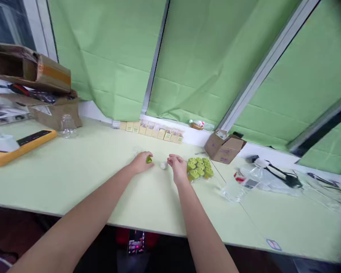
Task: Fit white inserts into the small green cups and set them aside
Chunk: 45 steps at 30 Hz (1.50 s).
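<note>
Both my arms reach out over a pale green table (74, 170). My left hand (142, 161) is closed round a small green cap-like piece (149, 160) that peeks out by its fingers. My right hand (177, 167) lies just right of it with the fingers curled, its tips close to a small white round piece (163, 165) on the table between the two hands. Whether it touches that piece I cannot make out. Right beside my right hand sits a cluster of several green caps (200, 168).
A row of small yellow-green boxes (152, 131) lines the back edge. An open cardboard box (224, 147) stands right of the caps, with clear plastic bags (244, 184) and black cables (281, 174) farther right. At left: a clear jar (67, 127), a yellow device (19, 146), stacked cartons (31, 72).
</note>
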Each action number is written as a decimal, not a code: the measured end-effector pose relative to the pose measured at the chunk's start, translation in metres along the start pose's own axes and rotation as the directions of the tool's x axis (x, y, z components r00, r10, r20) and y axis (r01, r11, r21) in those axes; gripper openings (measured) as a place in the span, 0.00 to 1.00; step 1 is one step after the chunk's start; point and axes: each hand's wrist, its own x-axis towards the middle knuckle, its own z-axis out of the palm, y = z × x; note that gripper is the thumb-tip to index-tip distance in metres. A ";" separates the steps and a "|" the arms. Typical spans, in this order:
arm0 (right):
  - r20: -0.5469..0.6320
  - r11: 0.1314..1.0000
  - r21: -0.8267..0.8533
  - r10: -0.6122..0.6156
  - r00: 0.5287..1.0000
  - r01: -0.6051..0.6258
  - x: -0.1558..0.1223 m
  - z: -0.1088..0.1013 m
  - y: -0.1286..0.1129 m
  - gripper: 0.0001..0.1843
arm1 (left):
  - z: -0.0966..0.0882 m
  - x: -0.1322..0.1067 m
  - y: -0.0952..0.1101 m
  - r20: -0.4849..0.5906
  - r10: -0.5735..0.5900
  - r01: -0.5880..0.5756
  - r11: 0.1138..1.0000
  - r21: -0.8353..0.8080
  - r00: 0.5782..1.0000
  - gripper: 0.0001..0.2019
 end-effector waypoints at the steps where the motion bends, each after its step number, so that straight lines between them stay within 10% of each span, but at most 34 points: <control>1: 0.001 0.998 -0.064 -0.004 1.000 0.004 -0.001 0.000 0.000 0.11 | 0.000 0.000 0.001 0.002 -0.002 0.002 1.000 -0.006 1.000 0.17; 17: 0.284 0.679 -0.580 -0.349 0.893 0.450 -0.007 -0.004 0.007 0.12 | -0.001 -0.002 0.007 0.035 0.049 -0.048 0.999 -0.025 0.998 0.23; 37: 0.490 0.443 -0.674 -0.329 0.807 0.591 -0.018 -0.002 0.001 0.06 | -0.002 -0.003 0.007 0.043 0.064 -0.062 0.996 -0.064 0.997 0.26; 45: 0.619 0.194 -0.735 -0.199 0.760 0.650 -0.028 0.002 0.004 0.05 | -0.002 -0.003 0.007 0.026 0.059 -0.057 0.995 -0.087 0.998 0.25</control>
